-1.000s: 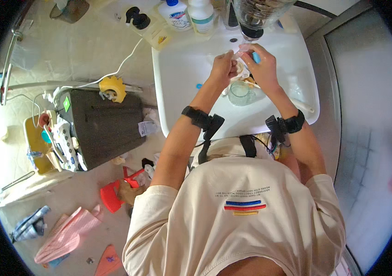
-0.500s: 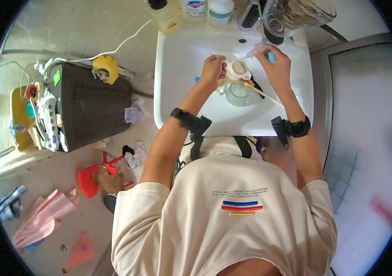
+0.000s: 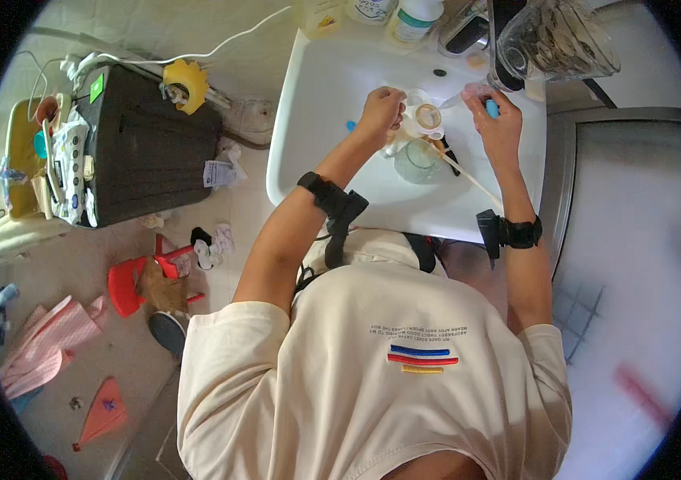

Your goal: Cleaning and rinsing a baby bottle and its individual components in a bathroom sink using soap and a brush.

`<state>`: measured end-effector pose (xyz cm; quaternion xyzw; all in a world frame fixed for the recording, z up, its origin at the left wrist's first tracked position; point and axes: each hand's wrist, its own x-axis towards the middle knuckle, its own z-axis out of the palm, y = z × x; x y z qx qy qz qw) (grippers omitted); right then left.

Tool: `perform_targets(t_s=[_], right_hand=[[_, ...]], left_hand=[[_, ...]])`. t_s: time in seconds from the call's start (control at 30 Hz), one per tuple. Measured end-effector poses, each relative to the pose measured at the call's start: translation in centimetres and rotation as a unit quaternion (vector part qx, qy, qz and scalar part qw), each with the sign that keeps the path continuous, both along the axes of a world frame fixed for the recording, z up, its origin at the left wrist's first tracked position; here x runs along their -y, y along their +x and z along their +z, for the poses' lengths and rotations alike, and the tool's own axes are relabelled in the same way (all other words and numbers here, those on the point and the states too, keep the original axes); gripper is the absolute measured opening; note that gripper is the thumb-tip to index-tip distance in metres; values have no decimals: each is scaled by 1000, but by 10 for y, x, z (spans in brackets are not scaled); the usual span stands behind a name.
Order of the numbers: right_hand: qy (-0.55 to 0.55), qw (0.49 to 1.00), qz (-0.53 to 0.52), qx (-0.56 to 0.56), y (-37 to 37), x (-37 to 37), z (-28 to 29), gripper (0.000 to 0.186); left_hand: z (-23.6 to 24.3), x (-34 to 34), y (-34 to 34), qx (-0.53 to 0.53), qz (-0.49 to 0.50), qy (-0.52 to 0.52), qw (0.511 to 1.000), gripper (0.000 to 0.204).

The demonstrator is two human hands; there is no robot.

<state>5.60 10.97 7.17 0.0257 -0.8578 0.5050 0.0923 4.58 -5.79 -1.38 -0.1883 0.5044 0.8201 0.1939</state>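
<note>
Blue piece (image 3: 492,108) sits in the right hand (image 3: 500,120), over the back right part of the sink (image 3: 332,80). It shows between thumb and palm, its short visible length running up and down the view; the rest is hidden, so its full axis cannot be told. From those fingers a pale strip (image 3: 452,102) seems to reach left, though it is too blurred to tell what it is or whether it joins the blue.

The right hand's fingers are clamped on the blue piece. The left hand (image 3: 380,116) is well apart from it, across the sink to the left, its fingers curled together; whether they pinch anything cannot be told. Between the hands lies a white part (image 3: 428,118) with a round ring, just beside the left fingers and nearer to them than to the right ones.

Below it stands a glass jar (image 3: 418,162), with a black piece (image 3: 451,154) at its right and a white stick (image 3: 475,182) slanting down toward the right wrist. Left of the left hand is a blue dot (image 3: 351,126).

Behind the basin stand a white bottle (image 3: 415,20) and a clear jug (image 3: 556,44). On the left are a dark box (image 3: 156,148) and a red stool (image 3: 124,286); a frosted door (image 3: 636,208) stands on the right.
</note>
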Motion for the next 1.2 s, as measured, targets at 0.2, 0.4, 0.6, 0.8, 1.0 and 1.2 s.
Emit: perform_targets(t_s=[0.2,0.4,0.6,0.8,1.0,1.2], right_hand=[[15,998,-15,63,-1,2,2,16],[-4,1000,13,-1,-2,2,0,15],[13,999,-7,45,-1,2,2,17],[-30,999,-3,33,0,4,2,17],[-14,1000,-3,17,-1,3,1,15],[-6,1000,11,3,-1,1,-2,14]], left_hand=[[-5,2,-1,11,4,-17,1000,10],[0,1,-1,-5,1,0,1000,9],[5,-11,-10,-153,-15,-64,986,11],[11,-20,-20,-221,-35,-105,969,14],[14,-22,-15,-215,-25,-110,970,14],[10,-21,-15,-212,-28,-86,973,13]])
